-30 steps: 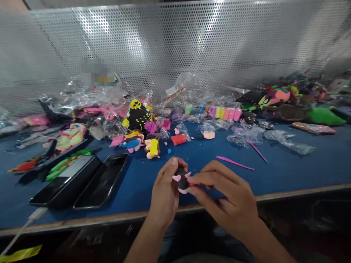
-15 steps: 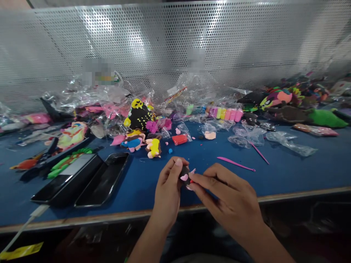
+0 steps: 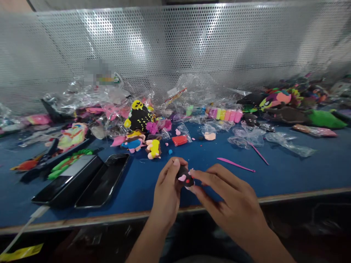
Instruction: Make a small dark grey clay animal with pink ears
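Note:
A small dark clay figure [image 3: 183, 172] with pink ear-like pieces and red spots is held just above the near edge of the blue table. My left hand [image 3: 168, 191] is closed round its left side, thumb on top. From the right, my right hand [image 3: 229, 195] pinches the figure's other side between thumb and forefinger, near a pink piece. Beyond my hands lie a red clay block [image 3: 180, 140], a small blue ball [image 3: 170, 151] and a yellow and brown clay figure [image 3: 154, 149]. Two pink modelling tools, one a knife [image 3: 236, 164], rest to the right.
On the left lie a black phone [image 3: 102, 180] and another dark device [image 3: 65, 179] with a white cable. Clear plastic bags [image 3: 248, 136], coloured clay packs [image 3: 225, 114] and clay figures line the back, against a perforated metal panel [image 3: 175, 44]. The wooden table edge [image 3: 82, 220] runs nearest me.
The dark figure has turned slightly in my hands, so red spots on it show more plainly. My right fingertips have shifted a little along its right side.

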Tool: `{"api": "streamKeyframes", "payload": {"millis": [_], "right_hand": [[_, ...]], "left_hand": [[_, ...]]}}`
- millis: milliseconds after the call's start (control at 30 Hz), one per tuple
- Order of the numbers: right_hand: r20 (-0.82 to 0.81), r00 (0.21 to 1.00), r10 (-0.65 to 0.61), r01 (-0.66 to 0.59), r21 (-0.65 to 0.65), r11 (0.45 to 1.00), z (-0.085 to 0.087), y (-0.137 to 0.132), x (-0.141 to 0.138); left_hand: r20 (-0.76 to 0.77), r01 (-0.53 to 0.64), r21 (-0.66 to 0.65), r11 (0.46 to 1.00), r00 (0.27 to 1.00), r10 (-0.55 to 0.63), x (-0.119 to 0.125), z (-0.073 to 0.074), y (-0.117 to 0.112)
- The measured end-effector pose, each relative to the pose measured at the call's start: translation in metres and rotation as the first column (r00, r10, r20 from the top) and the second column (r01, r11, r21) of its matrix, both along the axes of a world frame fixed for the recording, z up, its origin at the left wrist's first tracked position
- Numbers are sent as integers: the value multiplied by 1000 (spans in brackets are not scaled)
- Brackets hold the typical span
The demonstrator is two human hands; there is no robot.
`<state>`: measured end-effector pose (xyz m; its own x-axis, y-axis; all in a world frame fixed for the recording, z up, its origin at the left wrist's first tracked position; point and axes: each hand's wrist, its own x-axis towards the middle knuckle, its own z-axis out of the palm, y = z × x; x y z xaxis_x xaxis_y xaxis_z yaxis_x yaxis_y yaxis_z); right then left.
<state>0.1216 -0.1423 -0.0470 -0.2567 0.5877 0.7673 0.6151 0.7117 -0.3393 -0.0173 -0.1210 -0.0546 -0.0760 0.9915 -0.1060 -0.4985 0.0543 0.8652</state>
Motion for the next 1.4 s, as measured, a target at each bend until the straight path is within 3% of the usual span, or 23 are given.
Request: {"api": "streamKeyframes", "payload": {"millis": [233,500,867,1167,1400], "right_hand": [[-91,994,62,-60,22,998,-1,-4,-1],[51,993,106,-110,86,990,-4,-2,-6],[179,983,38,-63,134,989,-3,3,-7],[-46,992,117,-116,26,993,-3,3,-3],[139,983,118,-124,37,992,0,4,-8]], "left_hand": [[114,89,4,996,989,-89,-1,4,3],[108,102,-3,995,989,-101,-1,3,2],[43,71,18,997,996,-72,-2,2,2],[88,113,-4,994,990,-112,-3,3,3],[73,111,5,994,991,-111,-4,2,4]]}}
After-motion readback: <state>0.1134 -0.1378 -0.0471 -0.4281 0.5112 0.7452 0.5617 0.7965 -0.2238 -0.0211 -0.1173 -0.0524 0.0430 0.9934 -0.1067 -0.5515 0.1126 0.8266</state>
